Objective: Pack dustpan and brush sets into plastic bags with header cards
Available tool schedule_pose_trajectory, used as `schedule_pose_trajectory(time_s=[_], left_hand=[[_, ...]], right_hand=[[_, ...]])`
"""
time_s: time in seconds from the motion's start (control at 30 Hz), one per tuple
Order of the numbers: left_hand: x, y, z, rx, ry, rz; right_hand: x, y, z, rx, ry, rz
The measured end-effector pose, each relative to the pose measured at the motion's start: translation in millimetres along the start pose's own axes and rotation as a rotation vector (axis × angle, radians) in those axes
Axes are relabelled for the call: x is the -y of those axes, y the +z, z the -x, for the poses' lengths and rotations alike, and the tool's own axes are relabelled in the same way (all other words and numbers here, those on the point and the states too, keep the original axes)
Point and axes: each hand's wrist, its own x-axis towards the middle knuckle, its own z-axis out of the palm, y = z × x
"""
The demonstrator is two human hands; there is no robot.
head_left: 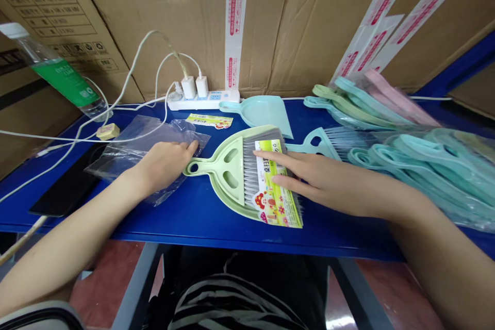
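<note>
A pale green dustpan (222,185) with a grey hand brush (253,170) nested in it and a printed label card (276,201) is lying on the blue table (216,229). The right hand (313,175) is resting open across the card, fingers spread, steadying the set. Left of the dustpan, the left hand (164,165) is lying on a clear plastic bag (127,152); whether it is pinching the bag, I cannot tell. Right of the dustpan, bagged aqua dustpans (436,165) are lying piled.

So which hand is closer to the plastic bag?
Left. The left hand is on the plastic bag; the right hand is farther off, beyond the green dustpan.
</note>
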Motion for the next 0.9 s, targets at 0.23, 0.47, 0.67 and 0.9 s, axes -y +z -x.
schedule_pose_trajectory(time_s=[0.23,0.47,0.67,0.9], left_hand=[[0.6,1.5,-0.2,-0.008,-0.005,-0.016],[0.6,2.3,-0.4,-0.012,0.007,-0.020],[-0.1,1.4,-1.2,-0.003,0.000,-0.017],[1.7,4.6,-3.2,-0.002,0.001,-0.008]], right_hand=[[-0.3,0.5,0.5,-0.017,-0.012,0.013],[-0.6,1.8,0.4,-0.015,0.005,0.026],[-1.1,4.7,1.5,-0.046,0.006,0.071],[0.9,6.3,2.2,-0.074,0.017,0.126]])
